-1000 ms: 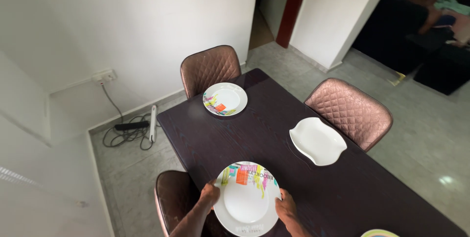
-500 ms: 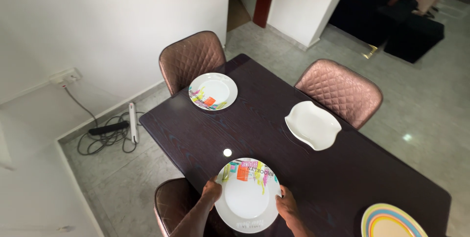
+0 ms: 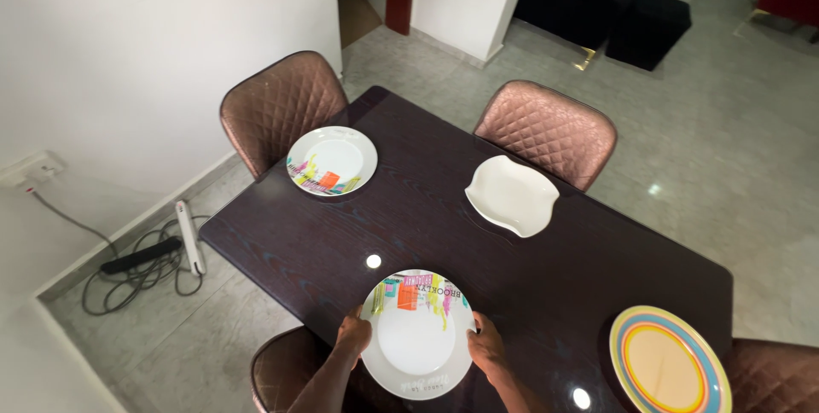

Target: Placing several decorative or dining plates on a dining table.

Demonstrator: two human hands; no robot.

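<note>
At the near desk (image 3: 512,285) edge, both hands, left (image 3: 353,333) and right (image 3: 486,350), still grip the printed plate (image 3: 417,333) by its rim, now lower, nearly set down.

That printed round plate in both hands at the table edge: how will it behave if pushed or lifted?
The printed plate looks rigid and glazed, so probably stiff, breakable if dropped. The table shows glossy reflections, so it would likely slide easily. The left hand and right hand grip opposite rims, which should keep it level.

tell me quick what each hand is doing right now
Left hand: closed on the left rim of the patterned plate.
Right hand: closed on the same plate's right rim.
</note>
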